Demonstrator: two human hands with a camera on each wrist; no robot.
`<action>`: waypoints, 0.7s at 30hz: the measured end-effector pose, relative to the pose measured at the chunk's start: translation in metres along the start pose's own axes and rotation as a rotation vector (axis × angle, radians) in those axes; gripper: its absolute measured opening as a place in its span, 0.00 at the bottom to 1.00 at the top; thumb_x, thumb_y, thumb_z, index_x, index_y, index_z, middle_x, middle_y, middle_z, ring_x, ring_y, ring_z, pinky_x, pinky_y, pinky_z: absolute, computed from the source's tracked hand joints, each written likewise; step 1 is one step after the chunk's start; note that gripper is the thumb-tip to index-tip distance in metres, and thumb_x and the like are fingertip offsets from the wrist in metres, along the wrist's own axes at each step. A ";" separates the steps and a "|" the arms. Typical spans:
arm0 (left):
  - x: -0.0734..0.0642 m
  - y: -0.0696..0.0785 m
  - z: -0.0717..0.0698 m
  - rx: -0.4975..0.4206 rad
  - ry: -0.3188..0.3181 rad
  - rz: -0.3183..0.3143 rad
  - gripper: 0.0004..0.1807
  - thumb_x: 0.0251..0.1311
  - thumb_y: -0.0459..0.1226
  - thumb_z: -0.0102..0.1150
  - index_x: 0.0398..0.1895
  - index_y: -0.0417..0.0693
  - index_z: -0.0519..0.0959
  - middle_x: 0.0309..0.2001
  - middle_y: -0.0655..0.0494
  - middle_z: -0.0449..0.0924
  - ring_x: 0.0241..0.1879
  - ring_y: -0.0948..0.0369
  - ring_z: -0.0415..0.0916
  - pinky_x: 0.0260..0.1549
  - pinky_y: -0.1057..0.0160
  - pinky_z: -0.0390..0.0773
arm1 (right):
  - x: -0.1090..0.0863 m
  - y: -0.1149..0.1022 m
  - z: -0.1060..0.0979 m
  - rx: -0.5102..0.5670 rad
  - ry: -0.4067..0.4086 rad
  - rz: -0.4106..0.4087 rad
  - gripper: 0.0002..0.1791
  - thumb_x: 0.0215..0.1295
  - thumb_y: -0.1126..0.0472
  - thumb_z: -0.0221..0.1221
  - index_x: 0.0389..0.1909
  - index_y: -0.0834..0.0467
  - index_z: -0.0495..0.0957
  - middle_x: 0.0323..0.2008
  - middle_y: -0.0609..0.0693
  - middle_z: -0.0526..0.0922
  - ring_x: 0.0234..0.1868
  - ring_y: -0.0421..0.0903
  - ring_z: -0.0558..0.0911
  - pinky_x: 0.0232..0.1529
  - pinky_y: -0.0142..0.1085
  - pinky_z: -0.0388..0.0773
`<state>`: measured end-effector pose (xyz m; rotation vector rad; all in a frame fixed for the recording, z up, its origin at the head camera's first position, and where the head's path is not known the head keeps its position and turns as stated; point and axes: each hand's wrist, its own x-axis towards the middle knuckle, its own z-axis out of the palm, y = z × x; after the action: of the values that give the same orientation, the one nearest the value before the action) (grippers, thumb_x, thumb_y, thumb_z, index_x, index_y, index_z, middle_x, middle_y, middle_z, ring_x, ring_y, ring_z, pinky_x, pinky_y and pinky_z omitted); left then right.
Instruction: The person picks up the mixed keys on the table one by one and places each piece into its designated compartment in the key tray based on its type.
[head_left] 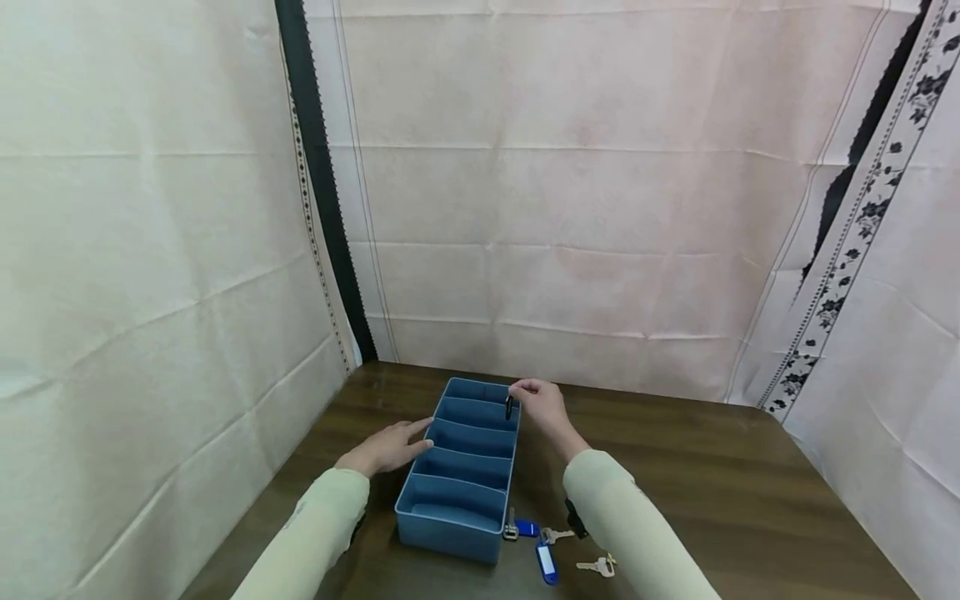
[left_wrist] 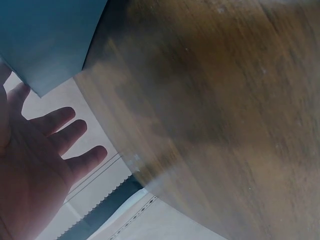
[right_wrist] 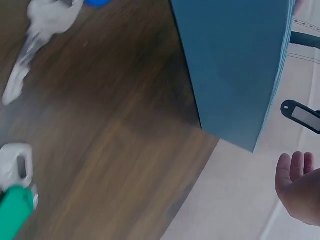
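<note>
A blue box (head_left: 453, 546) divided crosswise into several compartments stands on the table. Over its far right part, my right hand (head_left: 546, 407) pinches a black key tag (head_left: 509, 407), which hangs down near the second compartment from the far end. In the right wrist view the black key tag (right_wrist: 302, 116) shows a pale label window, and the lower fingers of the right hand (right_wrist: 300, 187) are loosely bent. Along the box's left rim lies my left hand (head_left: 388, 447), fingertips at the edge. The left wrist view shows the left hand (left_wrist: 45, 150) with its fingers spread.
Right of the box's near end lie two blue key tags (head_left: 547, 563) and several silver keys (head_left: 597, 567). A green tag (right_wrist: 15, 215) appears in the right wrist view beside a key. Pale cloth (head_left: 570, 208) hangs behind the brown wooden table (head_left: 675, 475) and at both sides.
</note>
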<state>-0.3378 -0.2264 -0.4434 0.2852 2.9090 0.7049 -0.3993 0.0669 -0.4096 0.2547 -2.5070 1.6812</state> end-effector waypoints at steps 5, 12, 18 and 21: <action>0.000 -0.002 0.002 -0.015 0.005 -0.001 0.32 0.73 0.54 0.48 0.77 0.62 0.59 0.72 0.42 0.61 0.70 0.41 0.59 0.63 0.34 0.60 | 0.002 -0.003 0.016 0.027 -0.070 0.001 0.16 0.73 0.53 0.58 0.52 0.57 0.84 0.54 0.53 0.81 0.53 0.53 0.77 0.55 0.49 0.75; 0.002 0.000 0.006 0.000 -0.012 0.003 0.33 0.73 0.55 0.47 0.78 0.61 0.58 0.72 0.41 0.61 0.71 0.40 0.58 0.63 0.34 0.59 | -0.010 0.002 -0.003 0.038 -0.124 -0.032 0.20 0.73 0.51 0.57 0.61 0.53 0.79 0.61 0.54 0.78 0.61 0.54 0.76 0.61 0.52 0.72; 0.002 -0.003 0.004 0.020 -0.024 0.019 0.33 0.74 0.55 0.46 0.78 0.60 0.57 0.72 0.38 0.59 0.71 0.39 0.57 0.63 0.33 0.59 | -0.025 0.010 -0.041 -0.041 -0.086 -0.075 0.18 0.73 0.55 0.58 0.59 0.58 0.80 0.58 0.57 0.80 0.59 0.55 0.78 0.58 0.51 0.74; 0.004 -0.002 -0.001 0.026 -0.030 0.026 0.33 0.74 0.55 0.45 0.78 0.59 0.56 0.73 0.38 0.59 0.71 0.38 0.56 0.63 0.32 0.58 | -0.036 0.012 -0.062 -0.085 -0.078 -0.084 0.20 0.73 0.54 0.58 0.60 0.58 0.79 0.58 0.57 0.80 0.58 0.55 0.78 0.56 0.51 0.75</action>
<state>-0.3425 -0.2277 -0.4440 0.3348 2.8930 0.6610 -0.3663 0.1312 -0.4040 0.4188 -2.5768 1.5584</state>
